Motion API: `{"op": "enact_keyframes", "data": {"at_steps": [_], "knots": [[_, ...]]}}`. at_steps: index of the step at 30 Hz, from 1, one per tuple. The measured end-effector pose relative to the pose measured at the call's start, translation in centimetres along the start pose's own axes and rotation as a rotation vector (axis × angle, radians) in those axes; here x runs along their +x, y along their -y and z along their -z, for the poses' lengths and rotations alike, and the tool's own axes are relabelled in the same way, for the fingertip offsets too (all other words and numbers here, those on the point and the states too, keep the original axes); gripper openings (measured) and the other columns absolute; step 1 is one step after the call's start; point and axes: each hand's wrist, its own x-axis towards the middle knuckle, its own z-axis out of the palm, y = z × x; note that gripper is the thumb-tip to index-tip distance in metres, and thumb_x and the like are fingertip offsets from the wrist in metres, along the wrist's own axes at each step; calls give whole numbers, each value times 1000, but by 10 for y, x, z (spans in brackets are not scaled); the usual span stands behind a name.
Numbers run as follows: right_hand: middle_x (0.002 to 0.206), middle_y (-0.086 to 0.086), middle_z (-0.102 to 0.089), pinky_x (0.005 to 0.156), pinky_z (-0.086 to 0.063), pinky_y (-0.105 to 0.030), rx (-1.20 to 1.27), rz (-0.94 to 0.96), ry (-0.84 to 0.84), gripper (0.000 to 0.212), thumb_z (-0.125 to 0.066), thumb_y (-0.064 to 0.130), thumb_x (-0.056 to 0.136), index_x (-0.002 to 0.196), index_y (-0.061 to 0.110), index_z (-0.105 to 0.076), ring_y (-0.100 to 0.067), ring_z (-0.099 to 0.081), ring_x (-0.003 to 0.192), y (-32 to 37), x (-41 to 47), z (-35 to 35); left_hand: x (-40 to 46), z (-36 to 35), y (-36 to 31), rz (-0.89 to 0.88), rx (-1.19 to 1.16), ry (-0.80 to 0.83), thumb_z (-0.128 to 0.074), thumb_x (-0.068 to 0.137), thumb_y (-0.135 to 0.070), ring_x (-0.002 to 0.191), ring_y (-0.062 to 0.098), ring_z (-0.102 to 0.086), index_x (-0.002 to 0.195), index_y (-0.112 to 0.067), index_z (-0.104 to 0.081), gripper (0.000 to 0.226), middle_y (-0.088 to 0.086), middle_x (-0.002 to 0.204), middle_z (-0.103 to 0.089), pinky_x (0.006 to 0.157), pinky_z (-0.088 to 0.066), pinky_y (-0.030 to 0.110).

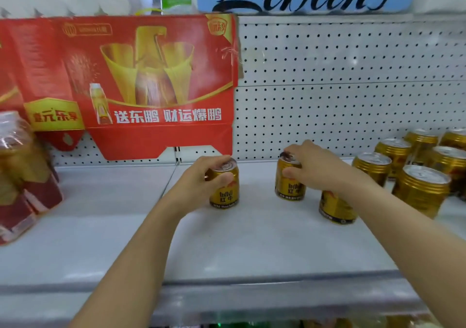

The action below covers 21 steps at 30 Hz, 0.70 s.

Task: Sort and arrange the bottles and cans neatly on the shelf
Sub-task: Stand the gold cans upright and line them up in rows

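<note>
- One long pale shelf (100, 227) runs across the view, with a white pegboard back panel (340, 75) rising behind it.
- A big red carton (121, 80) printed with gold cups and white Chinese characters leans against the pegboard at upper left.
- A shrink-wrapped pack of bottles (22, 176) sits at the left edge of the shelf, only partly in view.
- A cluster of gold cans (418, 166) stands bunched at the right end of the shelf, ahead of the pegboard.
- The left hand (199, 179) grips a gold Red Bull can (224, 189) from its left side, thumb and fingers curled round the upper part; the can stands upright near the shelf's middle.
- The right hand (315, 166) holds a second Red Bull can (290, 179) by its top, fingers over the rim and thumb against the side; it is upright, well apart from the first.
- A third gold can (336, 208) stands just under the right forearm, nearer the shelf's front edge, its top hidden by the arm.
</note>
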Motion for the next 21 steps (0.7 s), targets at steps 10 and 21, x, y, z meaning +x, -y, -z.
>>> {"op": "enact_keyframes", "data": {"at_steps": [10,21], "knots": [[109,1,-44,74,-41,-25,247,216,-32,45,-57,48,91,132,29,-50,-18,-52,100,13,-1,-12,1,0,2,-23,19,0,-53,99,-27,122,9,-46,131,-34,-56,33,-11,134,-46,87,-40,15],[111,3,-44,85,-44,-26,428,238,-100,36,-62,42,90,125,33,-57,-14,-50,101,29,5,-30,2,1,8,-96,23,-38,-45,102,-15,112,-11,-42,122,-34,-59,31,-9,130,-45,86,-36,9]]}}
